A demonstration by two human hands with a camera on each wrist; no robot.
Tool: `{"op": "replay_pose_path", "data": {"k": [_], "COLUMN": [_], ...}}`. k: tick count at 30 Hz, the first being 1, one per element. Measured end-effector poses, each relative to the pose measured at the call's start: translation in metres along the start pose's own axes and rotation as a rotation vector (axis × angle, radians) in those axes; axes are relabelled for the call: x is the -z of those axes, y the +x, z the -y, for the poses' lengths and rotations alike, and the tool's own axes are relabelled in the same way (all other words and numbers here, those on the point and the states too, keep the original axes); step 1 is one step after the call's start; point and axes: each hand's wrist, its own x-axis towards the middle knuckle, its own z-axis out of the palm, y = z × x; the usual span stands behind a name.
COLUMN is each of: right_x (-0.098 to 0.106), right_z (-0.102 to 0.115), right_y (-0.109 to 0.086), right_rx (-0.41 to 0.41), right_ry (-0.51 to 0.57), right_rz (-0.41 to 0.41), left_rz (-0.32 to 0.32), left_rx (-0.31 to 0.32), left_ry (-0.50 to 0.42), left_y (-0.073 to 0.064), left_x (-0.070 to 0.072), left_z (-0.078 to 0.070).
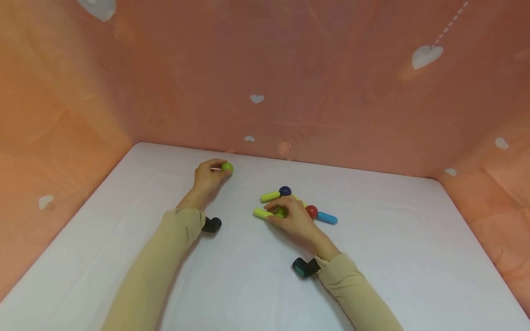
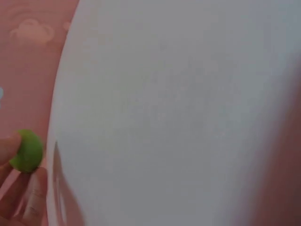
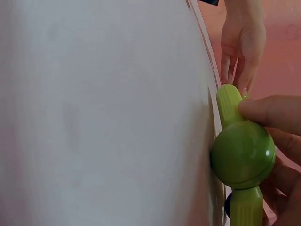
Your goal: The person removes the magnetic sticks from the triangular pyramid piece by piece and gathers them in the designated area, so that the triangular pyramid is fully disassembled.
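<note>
At the back left of the table my left hand pinches a small green ball between thumb and fingers; the left wrist view shows the same green ball at its left edge. My right hand grips a built piece of rods and balls near the table's middle. In the right wrist view, its thumb presses a yellow-green rod joined to a larger-looking green ball, with another yellow-green rod on the ball's other side. Beyond the right hand lie a dark blue ball, a red ball and a blue rod.
A yellow-green rod runs left from the dark blue ball. The white table ends at a pinkish-orange cloth with white hearts at the back and sides. Black wrist cameras stick out from both cuffs.
</note>
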Motion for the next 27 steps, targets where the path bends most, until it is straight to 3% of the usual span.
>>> {"op": "replay_pose_path", "data": {"k": [14,20,27], "right_x": [-0.001,-0.003,-0.001], "right_z": [-0.002,-0.001,-0.002], "right_y": [0.002,0.001,0.001], "right_rx": [-0.039,-0.009,0.003], "right_ry": [-0.005,-0.015,-0.030], "right_rz": [0.013,-0.006,-0.013], "left_rz": [-0.055,-0.051,-0.043], "left_rx": [0.018,0.014,-0.023], "left_ry": [-0.084,-0.135,-0.098], "left_y": [0.024,0.028,0.033], "left_x": [-0.007,-0.012,-0.019], "left_z": [0.001,0.002,0.005]}}
